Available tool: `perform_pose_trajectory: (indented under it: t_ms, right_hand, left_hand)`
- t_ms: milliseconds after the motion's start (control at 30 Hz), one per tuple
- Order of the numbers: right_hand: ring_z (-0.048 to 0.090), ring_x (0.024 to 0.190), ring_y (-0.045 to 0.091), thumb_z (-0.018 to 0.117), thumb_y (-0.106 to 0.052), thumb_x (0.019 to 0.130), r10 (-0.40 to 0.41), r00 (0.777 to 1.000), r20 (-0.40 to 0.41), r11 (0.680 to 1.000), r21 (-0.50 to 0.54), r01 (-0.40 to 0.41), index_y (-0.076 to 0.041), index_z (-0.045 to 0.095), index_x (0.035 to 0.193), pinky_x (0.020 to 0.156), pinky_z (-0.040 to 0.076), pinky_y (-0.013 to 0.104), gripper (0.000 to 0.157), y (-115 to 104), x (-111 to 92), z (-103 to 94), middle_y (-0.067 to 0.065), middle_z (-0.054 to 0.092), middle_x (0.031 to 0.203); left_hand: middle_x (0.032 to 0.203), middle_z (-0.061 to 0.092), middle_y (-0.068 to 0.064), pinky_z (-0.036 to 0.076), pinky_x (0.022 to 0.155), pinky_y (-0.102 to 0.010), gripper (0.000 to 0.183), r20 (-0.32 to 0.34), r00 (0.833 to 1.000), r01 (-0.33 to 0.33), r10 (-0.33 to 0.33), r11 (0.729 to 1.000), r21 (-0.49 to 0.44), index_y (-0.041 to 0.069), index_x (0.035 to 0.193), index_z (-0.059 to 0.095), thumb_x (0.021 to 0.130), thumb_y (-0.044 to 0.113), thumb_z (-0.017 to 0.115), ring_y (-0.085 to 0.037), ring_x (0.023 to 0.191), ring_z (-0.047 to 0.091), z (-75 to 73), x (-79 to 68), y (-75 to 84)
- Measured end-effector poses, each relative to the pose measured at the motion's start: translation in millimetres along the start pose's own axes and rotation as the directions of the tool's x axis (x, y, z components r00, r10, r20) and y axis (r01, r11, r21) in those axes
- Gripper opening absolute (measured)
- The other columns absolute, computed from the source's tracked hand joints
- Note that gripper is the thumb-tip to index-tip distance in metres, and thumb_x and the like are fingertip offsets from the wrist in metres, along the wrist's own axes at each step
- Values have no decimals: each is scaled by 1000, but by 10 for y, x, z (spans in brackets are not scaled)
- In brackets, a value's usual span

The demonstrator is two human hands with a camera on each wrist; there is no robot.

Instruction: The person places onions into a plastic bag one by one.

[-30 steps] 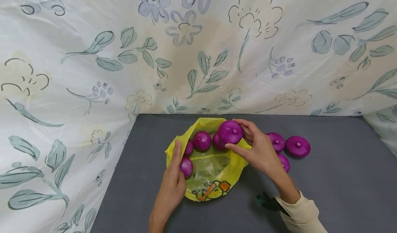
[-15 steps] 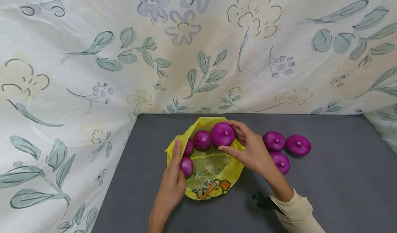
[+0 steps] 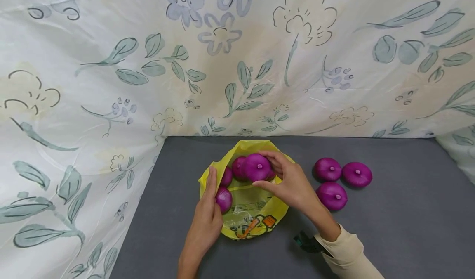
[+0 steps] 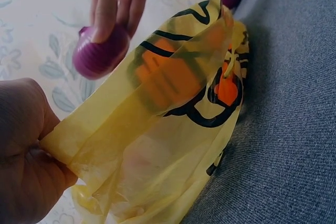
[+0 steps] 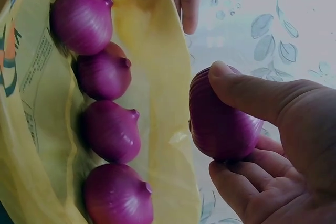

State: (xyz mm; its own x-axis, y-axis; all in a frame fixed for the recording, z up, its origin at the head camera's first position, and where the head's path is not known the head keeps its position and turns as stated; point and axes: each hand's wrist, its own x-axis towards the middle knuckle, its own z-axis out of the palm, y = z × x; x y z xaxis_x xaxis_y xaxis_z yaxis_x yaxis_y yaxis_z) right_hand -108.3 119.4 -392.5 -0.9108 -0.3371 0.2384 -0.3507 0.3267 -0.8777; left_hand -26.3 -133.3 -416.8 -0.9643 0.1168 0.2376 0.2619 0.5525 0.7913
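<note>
My right hand [image 3: 293, 184] grips a purple red onion [image 3: 257, 167] between thumb and fingers, above the mouth of a yellow plastic bag [image 3: 279, 204]. In the right wrist view this held onion [image 5: 223, 121] is apart from the bag's wall. My left hand [image 3: 207, 215] holds the bag's left rim; the left wrist view shows thumb and fingers pinching the film, which stretches away from them. Inside the bag, several onions [image 5: 112, 131] lie in a row. From the head view, the held onion partly covers two of them.
Three more red onions, among them a front one [image 3: 332, 196], sit grouped on the dark grey cloth [image 3: 400, 229] right of the bag. A floral curtain [image 3: 222, 85] rises behind and along the left side. A dark strap [image 3: 309, 244] is on the right wrist.
My right hand has carried the held onion leftward and slightly down over the bag's mouth. My left hand stays at the rim. The three onions at right now show fully.
</note>
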Motion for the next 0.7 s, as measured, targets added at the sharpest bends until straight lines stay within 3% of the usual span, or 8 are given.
perform_pose_trajectory:
  t_ms: [300,433,700]
  right_hand:
    - [71,122,22,96,-19,78,17,999,46,997,80,-21,-16,58,146,98,58,41,77,10,15,143,3,68,141]
    - [69,125,23,96,-20,78,36,997,69,997,66,-40,-16,60,145,99,57,38,76,10,16,203,2,68,140]
    - [66,128,27,96,-22,78,82,992,92,997,-8,-82,-13,60,145,101,56,44,77,53,-10,304,6,67,142]
  left_hand:
    - [178,16,-5,15,121,-11,83,-9,1000,1,-1,1000,0,10,171,16,98,-19,41,-19,161,18,14,5,-7]
    - [178,16,-5,15,120,-11,84,-9,1000,4,-4,1000,-8,11,171,15,97,-19,41,-19,161,18,8,7,-10]
    - [178,16,-5,16,120,-10,86,-4,1000,16,-16,1000,-23,13,172,13,97,-20,41,-18,161,18,6,6,-26]
